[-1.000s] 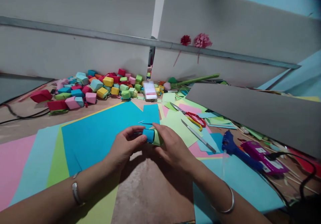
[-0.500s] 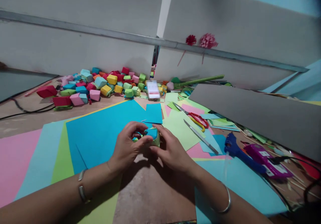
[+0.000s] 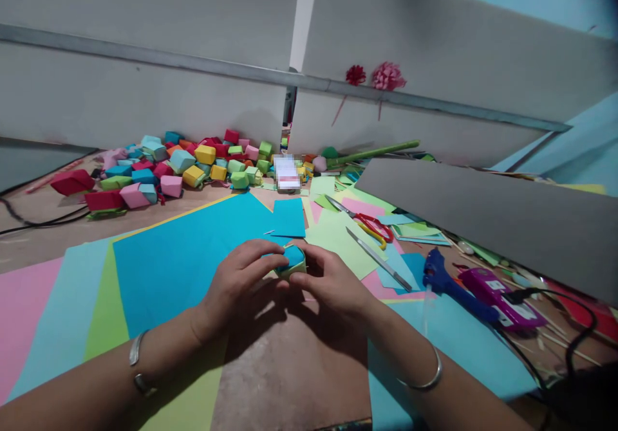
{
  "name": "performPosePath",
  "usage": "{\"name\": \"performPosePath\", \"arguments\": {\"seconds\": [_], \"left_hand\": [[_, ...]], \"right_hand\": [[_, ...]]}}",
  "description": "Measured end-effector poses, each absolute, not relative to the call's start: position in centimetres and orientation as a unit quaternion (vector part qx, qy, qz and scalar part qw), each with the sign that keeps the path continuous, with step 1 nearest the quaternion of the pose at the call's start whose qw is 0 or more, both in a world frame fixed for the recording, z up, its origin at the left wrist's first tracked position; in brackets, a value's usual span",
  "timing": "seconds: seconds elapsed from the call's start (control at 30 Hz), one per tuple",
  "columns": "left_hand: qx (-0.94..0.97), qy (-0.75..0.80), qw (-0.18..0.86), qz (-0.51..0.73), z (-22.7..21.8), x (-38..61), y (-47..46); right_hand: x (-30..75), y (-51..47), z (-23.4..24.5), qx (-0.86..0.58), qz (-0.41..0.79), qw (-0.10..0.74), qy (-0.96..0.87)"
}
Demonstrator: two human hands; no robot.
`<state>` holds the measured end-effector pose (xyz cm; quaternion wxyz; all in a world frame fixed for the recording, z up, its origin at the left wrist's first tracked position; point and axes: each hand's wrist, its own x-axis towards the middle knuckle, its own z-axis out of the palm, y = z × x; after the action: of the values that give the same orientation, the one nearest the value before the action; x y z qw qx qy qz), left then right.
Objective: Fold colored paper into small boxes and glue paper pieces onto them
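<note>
Centrally: small blue-and-pale-green folded-paper piece (image 3: 295, 262), between both hands above brown tabletop (image 3: 294, 379) | left hand (image 3: 234, 283): fingers bent, closed on its left side, fingertip on blue top | right hand (image 3: 338, 284): half-curled, thumb and fingers clasping its right side | farther right: red-and-yellow-handled metal scissors (image 3: 374, 228), slim metal-bladed knife (image 3: 376, 257)

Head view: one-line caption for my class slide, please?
Left hand and right hand hold a small blue-and-green piece, with coloured sheets, scissors and a glue gun nearby.
</note>
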<state>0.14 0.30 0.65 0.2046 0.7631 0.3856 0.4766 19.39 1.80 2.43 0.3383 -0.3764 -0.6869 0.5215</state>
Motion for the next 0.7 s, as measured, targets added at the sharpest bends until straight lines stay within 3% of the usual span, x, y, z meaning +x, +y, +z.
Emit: {"name": "performPosePath", "arguments": {"seconds": [0.13, 0.4, 0.6, 0.7], "left_hand": [[0.775, 0.394, 0.178, 0.460, 0.8, 0.3, 0.2], [0.806, 0.367, 0.125, 0.448, -0.5, 0.0, 1.1], [0.820, 0.342, 0.092, 0.449, -1.2, 0.4, 0.7], [0.819, 0.343, 0.092, 0.451, -1.5, 0.6, 0.5]], "right_hand": [[19.7, 1.8, 2.6, -0.371, 0.501, 0.321, -0.713], [20.1, 1.8, 1.7, -0.426, 0.302, 0.252, -0.815], [19.9, 1.1, 1.7, -0.399, 0.191, 0.295, -0.847], [19.8, 0.8, 1.7, -0.408, 0.138, 0.270, -0.861]]}}
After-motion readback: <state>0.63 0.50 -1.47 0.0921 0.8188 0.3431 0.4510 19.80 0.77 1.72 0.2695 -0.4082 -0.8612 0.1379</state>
